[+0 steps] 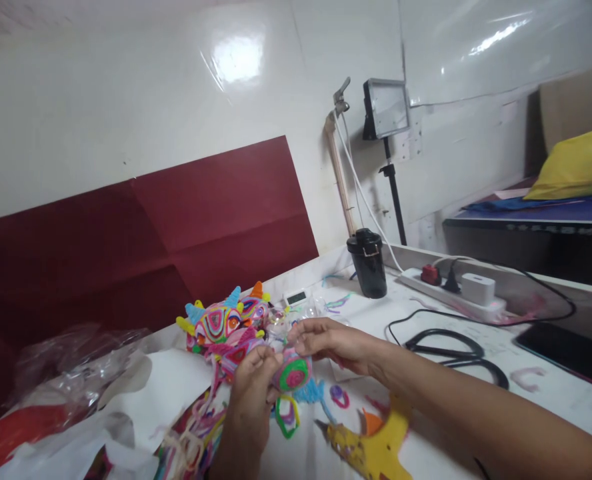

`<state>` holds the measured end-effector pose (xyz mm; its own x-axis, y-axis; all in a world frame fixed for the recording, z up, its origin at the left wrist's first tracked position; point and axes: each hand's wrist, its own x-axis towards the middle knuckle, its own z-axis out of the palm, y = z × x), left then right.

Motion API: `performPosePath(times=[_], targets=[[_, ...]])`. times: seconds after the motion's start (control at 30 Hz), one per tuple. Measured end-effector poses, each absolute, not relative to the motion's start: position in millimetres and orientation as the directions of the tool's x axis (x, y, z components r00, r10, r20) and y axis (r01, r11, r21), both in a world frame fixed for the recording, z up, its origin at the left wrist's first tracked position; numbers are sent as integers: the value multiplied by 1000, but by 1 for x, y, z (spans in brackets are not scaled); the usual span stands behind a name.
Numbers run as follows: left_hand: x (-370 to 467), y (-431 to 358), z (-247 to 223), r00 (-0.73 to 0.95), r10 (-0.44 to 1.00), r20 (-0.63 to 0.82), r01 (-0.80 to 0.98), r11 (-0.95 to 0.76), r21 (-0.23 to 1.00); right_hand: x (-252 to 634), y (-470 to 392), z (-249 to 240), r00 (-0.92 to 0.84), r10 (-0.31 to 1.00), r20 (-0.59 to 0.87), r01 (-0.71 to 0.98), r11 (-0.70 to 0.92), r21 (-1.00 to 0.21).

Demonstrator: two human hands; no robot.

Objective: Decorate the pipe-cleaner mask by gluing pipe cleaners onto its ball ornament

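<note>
Between my hands is a rounded piece covered in coiled fuzzy pipe cleaner [294, 377], with a green ring around a pink centre. My left hand [250, 381] grips it from the left, thumb on top. The fingers of my right hand [317, 339] pinch its upper edge; whatever lies under those fingertips is hidden. Just behind stand colourful pipe-cleaner animal heads [220, 323] with blue and orange horns. Below the held piece lie a green and yellow pipe-cleaner loop [287, 417], a blue fringed piece [310, 392] and a small purple and pink curl [339, 396].
A yellow glue gun [366, 445] lies near my right forearm. Farther right are black-handled scissors [446, 347], a phone [571, 353] and a power strip [456, 293] with cables. A black cup [367, 263] stands at the back. Plastic bags [86, 360] and loose pipe cleaners [191, 437] crowd the left.
</note>
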<state>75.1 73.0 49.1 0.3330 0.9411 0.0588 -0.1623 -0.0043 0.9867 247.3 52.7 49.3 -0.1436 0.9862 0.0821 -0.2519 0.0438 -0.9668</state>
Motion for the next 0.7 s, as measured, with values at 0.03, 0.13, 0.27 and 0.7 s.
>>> performPosePath(times=[0.03,0.13,0.27,0.7], targets=[[75,72,49,337,939,63,-172,-4,985,247,52,49,-157,985,70,-274,25,-961],[75,71,49,354,933,67,-217,12,976,247,52,51,-200,979,40,-346,-32,-938],[75,71,50,375,925,61,-253,39,967,246,51,53,-241,970,45,-419,-62,-906],[77,64,49,383,922,55,-300,68,952,248,55,45,-278,949,151,-533,-22,-846]])
